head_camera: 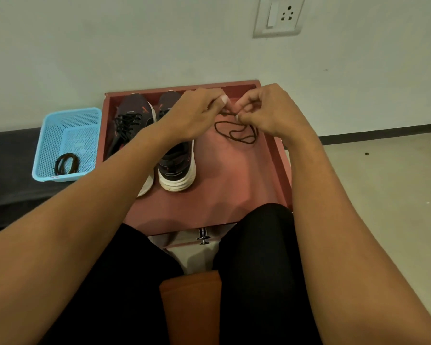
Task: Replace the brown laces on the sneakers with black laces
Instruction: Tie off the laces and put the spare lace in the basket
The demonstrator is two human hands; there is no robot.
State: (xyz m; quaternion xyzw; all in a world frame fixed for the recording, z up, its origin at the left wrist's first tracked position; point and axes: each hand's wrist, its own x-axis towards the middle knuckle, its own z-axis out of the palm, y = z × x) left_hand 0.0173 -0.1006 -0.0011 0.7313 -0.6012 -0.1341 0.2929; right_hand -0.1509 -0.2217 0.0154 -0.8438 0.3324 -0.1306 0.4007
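Your knees (259, 245), in black trousers, press up against a low red tray (234, 185). Two dark sneakers (177, 168) stand side by side on the tray's left half with their heels toward you. The left sneaker (132, 108) is threaded with black laces (127, 124). Over the tray's far right, your left hand (194, 113) and right hand (269, 113) meet, the curled fingers of both pinching a dark lace (237, 131) whose loops hang below them. A blue basket (50, 135) just left of the tray holds a coiled lace (66, 163). A wall socket (280, 14) sits above.
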